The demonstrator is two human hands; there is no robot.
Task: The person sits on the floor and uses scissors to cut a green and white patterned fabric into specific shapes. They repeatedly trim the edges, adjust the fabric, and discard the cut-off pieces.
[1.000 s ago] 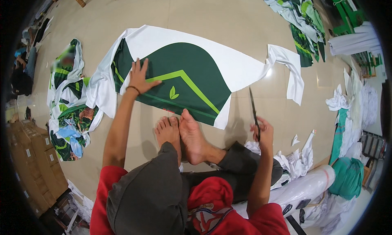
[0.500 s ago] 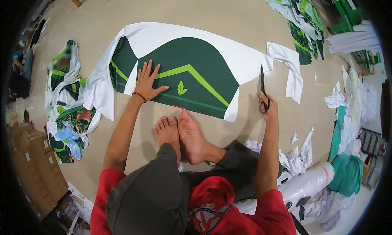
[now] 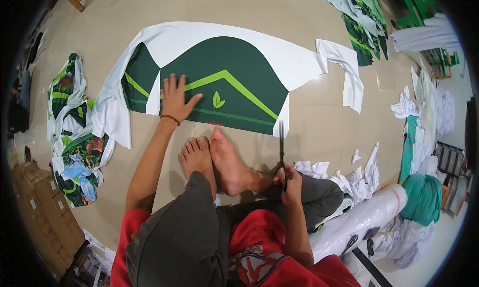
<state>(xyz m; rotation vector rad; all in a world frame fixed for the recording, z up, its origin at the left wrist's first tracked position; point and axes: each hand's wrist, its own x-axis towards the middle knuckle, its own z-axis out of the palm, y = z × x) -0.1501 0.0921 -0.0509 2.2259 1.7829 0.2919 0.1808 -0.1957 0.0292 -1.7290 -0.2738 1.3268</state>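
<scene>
A white fabric piece (image 3: 199, 31) printed with dark green panels lies spread on the tiled floor, with a light green zigzag stripe and a leaf mark on it. My left hand (image 3: 174, 100) rests flat on its lower left part, fingers spread. In my right hand (image 3: 289, 182) is a pair of dark scissors (image 3: 282, 147), gripped by the handles, blades pointing away from me. The blade tips are close to the fabric's lower right corner; whether they touch it I cannot tell. My bare feet (image 3: 227, 167) are just below the fabric's near edge.
Printed fabric heaps lie at the left (image 3: 75, 137) and the far right (image 3: 359, 27). A white offcut (image 3: 344, 70) adjoins the spread piece. White scraps (image 3: 357, 174) and a plastic-wrapped roll (image 3: 359, 222) are at my right. Cardboard boxes (image 3: 42, 202) stand at the lower left.
My right hand has drawn the scissors back toward me and to the left, from the fabric's right end to near its lower right corner. My left hand stays on the fabric.
</scene>
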